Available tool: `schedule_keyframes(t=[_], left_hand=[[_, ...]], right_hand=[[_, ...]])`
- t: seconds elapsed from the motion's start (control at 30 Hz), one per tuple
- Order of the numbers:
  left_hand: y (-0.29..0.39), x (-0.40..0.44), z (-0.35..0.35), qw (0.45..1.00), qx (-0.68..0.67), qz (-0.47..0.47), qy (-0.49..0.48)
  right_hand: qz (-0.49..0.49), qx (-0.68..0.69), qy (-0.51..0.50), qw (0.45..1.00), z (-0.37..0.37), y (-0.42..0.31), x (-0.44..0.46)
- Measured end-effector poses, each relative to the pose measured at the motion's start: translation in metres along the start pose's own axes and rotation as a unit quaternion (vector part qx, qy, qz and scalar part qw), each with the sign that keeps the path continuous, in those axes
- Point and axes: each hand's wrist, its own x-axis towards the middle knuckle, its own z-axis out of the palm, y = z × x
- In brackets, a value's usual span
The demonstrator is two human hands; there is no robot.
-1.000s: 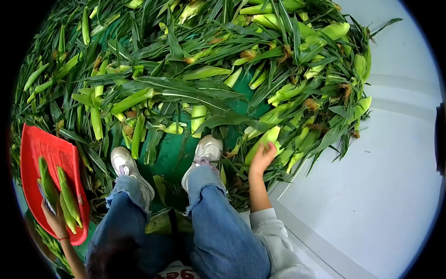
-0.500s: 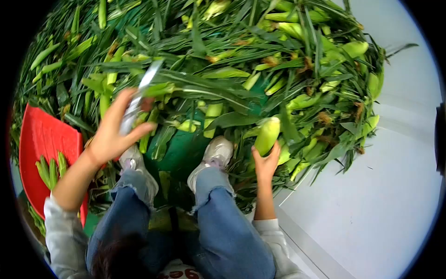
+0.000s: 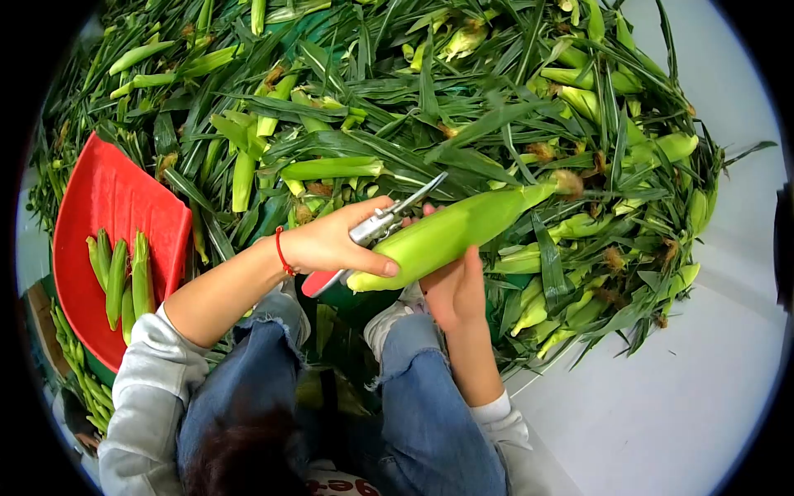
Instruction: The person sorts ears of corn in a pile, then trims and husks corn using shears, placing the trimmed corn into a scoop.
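A long green ear of corn in its husk [image 3: 455,231] lies slanted across the middle of my view, its brown silk tip [image 3: 568,184] at the upper right and its pale stem end at the lower left. My left hand [image 3: 347,244] is closed around a silver bladed hand tool [image 3: 382,223], its blade pointing to the upper right; a red part shows below that hand. The left thumb presses on the ear near its stem end. From underneath, my right hand [image 3: 455,289] grips the ear, thumb on the near side and most fingers hidden behind it.
A heap of green corn leaves and ears [image 3: 347,99] spreads in front of me. On the left stands a red scoop-shaped dustpan [image 3: 157,207] with several small green ears [image 3: 141,273]. To the right is a pale floor [image 3: 662,388]. My shoes stand below my hands.
Both hands have come together near the middle. The ear in my right hand has turned from upright to slanted, and my left hand has brought the tool to its stem end.
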Motion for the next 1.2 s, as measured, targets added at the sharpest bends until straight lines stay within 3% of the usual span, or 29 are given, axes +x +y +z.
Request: schedule_keyframes(t=[0.07,0.13,0.2,0.27,0.37,0.47,0.5,0.67,0.73,0.8,0.87,0.93,1.03,1.07,1.13,1.2], left_hand=[[-0.002,0.004,0.006,0.999,-0.005,-0.012,0.046],[-0.018,0.004,0.002,0.960,-0.265,-0.023,0.083],[-0.030,-0.010,-0.003,0.919,-0.386,-0.052,0.061],[-0.031,-0.021,0.014,0.946,-0.302,-0.110,0.050],[-0.020,-0.023,0.039,0.976,-0.185,-0.117,-0.005],[-0.022,-0.014,0.045,0.971,-0.213,-0.106,0.031],[-0.021,-0.011,0.044,0.982,-0.175,-0.048,0.055],[-0.024,-0.015,0.040,0.973,-0.194,-0.079,0.094],[-0.027,-0.012,0.036,0.989,-0.079,-0.028,0.120],[-0.020,-0.010,0.027,0.954,0.252,0.022,0.163],[-0.011,-0.012,0.023,0.932,0.326,0.031,0.153],[-0.019,-0.011,0.011,0.968,0.213,-0.015,0.133],[-0.015,-0.017,0.022,0.971,0.187,0.052,0.137],[-0.009,-0.017,0.026,0.967,0.200,0.075,0.140],[-0.010,-0.014,0.025,0.984,0.038,0.097,0.141],[-0.004,-0.017,0.027,0.969,0.087,0.154,0.174]], right_hand=[[-0.033,-0.029,0.020,0.999,0.005,-0.011,0.011],[-0.099,-0.082,0.086,0.988,-0.002,-0.024,0.023],[-0.207,-0.080,0.227,0.948,0.007,-0.032,0.024],[-0.270,-0.096,0.235,0.929,0.006,-0.036,0.024],[-0.286,-0.112,0.202,0.930,0.008,-0.031,0.019],[-0.274,-0.128,0.187,0.935,0.011,-0.020,0.015],[-0.269,-0.131,0.182,0.937,0.013,-0.019,0.016],[-0.230,-0.120,0.182,0.948,0.010,-0.021,0.022],[-0.221,-0.101,0.178,0.954,0.011,-0.019,0.028],[-0.206,-0.082,0.156,0.963,0.011,-0.019,0.023],[-0.201,-0.063,0.101,0.972,0.013,-0.029,0.022],[-0.229,-0.093,0.136,0.959,0.017,-0.034,0.024],[-0.234,-0.097,0.181,0.950,0.023,-0.031,0.022],[-0.223,-0.081,0.181,0.954,0.030,-0.030,0.022],[-0.203,-0.045,0.159,0.965,0.034,-0.031,0.023],[-0.186,-0.004,0.110,0.976,0.033,-0.036,0.026]])
